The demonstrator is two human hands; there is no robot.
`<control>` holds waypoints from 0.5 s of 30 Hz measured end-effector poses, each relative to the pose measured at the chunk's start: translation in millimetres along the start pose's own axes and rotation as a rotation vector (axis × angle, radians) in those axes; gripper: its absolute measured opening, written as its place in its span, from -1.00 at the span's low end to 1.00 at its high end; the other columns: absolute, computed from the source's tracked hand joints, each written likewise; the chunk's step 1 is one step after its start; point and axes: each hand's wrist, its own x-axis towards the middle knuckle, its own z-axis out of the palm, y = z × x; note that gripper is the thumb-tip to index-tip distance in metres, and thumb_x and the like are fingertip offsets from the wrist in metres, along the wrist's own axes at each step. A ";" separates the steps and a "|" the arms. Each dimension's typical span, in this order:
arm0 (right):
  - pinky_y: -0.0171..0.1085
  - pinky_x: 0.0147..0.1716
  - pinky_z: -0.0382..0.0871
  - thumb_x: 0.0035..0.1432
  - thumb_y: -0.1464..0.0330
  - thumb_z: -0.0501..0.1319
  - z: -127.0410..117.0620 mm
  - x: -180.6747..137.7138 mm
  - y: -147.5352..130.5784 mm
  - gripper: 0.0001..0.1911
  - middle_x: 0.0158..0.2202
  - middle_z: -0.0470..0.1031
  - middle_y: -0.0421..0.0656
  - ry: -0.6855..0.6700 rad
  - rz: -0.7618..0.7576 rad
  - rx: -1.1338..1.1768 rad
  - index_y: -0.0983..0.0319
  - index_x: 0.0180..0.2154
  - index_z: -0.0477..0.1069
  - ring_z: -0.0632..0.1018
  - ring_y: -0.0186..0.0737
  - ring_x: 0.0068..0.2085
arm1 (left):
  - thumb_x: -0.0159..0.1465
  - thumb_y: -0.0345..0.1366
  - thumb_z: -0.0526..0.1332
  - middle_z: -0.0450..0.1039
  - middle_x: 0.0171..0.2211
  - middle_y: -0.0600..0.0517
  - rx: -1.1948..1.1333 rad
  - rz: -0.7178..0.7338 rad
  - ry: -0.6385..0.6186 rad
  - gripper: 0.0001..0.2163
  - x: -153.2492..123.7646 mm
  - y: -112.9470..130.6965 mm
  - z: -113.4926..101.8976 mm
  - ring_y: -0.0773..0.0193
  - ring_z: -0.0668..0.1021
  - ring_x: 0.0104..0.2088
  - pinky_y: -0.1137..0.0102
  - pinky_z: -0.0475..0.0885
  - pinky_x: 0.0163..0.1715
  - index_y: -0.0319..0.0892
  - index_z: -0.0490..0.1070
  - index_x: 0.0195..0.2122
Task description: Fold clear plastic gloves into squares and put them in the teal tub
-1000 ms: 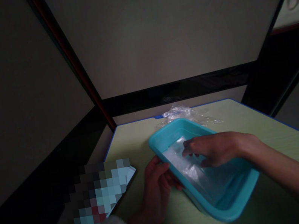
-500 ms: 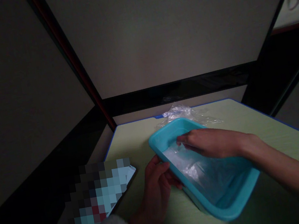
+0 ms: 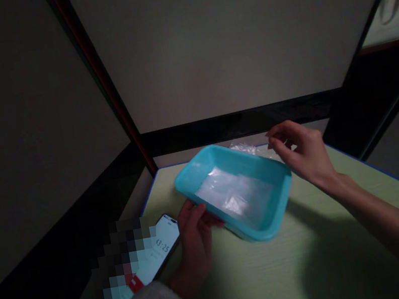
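A turquoise plastic basin [image 3: 280, 197] is tilted above the table, its opening facing me. My left hand [image 3: 196, 231] grips its near left side, thumb by the rim and fingers underneath. Inside the basin lies a sheet of clear, shiny plastic film [image 3: 225, 191], spread over the bottom. My right hand [image 3: 301, 150] is raised beyond the basin's right end, fingers loosely bent with a small gap between thumb and forefinger. Nothing shows in it. Behind the basin, a crumpled clear plastic bag [image 3: 244, 148] is partly hidden.
A phone [image 3: 161, 242] with a lit screen lies at the left of the pale green table [image 3: 259, 277], partly pixelated. The table has a blue edge, and wall panels [image 3: 214, 55] stand close behind and to the left. A white bag [image 3: 387, 16] sits at the upper right.
My right hand has come out of the basin and moved up to the right. The basin has turned and shifted left, still in my left hand.
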 end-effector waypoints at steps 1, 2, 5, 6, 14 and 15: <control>-0.38 -0.64 0.19 0.00 0.41 0.09 1.7 -1.5 3.7 -0.95 -0.58 0.39 -0.21 -0.017 0.018 -0.001 0.23 -0.44 0.31 0.35 -0.35 -0.62 | -0.17 -0.34 0.31 0.42 -0.65 0.18 -0.011 0.036 0.016 -0.81 3.6 1.3 -0.5 0.42 0.44 -0.68 0.55 0.37 -0.68 -0.23 0.34 -0.52; -0.37 -0.63 0.19 0.00 0.40 0.08 3.7 -3.7 6.9 -0.94 -0.58 0.39 -0.21 -0.044 0.029 -0.004 0.23 -0.45 0.31 0.36 -0.34 -0.61 | -0.17 -0.34 0.31 0.44 -0.63 0.16 -0.020 0.068 0.032 -0.79 7.4 2.3 -1.3 0.41 0.46 -0.65 0.53 0.39 -0.65 -0.23 0.35 -0.49; -0.35 -0.60 0.20 0.01 0.41 0.05 9.2 -14.9 14.2 -0.91 -0.60 0.38 -0.22 -0.164 0.041 -0.029 0.24 -0.43 0.31 0.37 -0.32 -0.60 | -0.16 -0.36 0.31 0.47 -0.59 0.15 -0.053 0.132 0.075 -0.79 19.3 3.2 -5.0 0.40 0.50 -0.59 0.53 0.42 -0.56 -0.22 0.33 -0.49; -0.34 -0.59 0.19 0.01 0.41 0.04 10.5 -19.8 16.2 -0.90 -0.61 0.37 -0.22 -0.215 0.042 -0.050 0.24 -0.42 0.31 0.36 -0.32 -0.60 | -0.15 -0.36 0.31 0.47 -0.58 0.15 -0.063 0.145 0.083 -0.80 23.3 3.1 -6.3 0.41 0.50 -0.57 0.53 0.43 -0.53 -0.21 0.32 -0.49; -0.31 -0.49 0.19 0.04 0.49 -0.01 5.4 -58.2 24.4 -0.85 -0.52 0.42 -0.16 -0.614 0.005 -0.213 0.25 -0.38 0.31 0.42 -0.26 -0.51 | 0.00 -0.42 0.21 0.42 -0.56 0.20 -0.094 0.222 0.158 -0.88 46.9 3.6 -13.9 0.42 0.52 -0.49 0.47 0.45 -0.38 -0.17 0.24 -0.48; -0.31 -0.49 0.18 0.05 0.50 -0.02 3.8 -61.9 24.0 -0.84 -0.51 0.42 -0.15 -0.647 -0.001 -0.228 0.24 -0.39 0.31 0.41 -0.26 -0.51 | 0.02 -0.43 0.20 0.41 -0.57 0.20 -0.092 0.223 0.168 -0.88 48.4 3.7 -14.9 0.42 0.52 -0.50 0.47 0.45 -0.37 -0.16 0.23 -0.49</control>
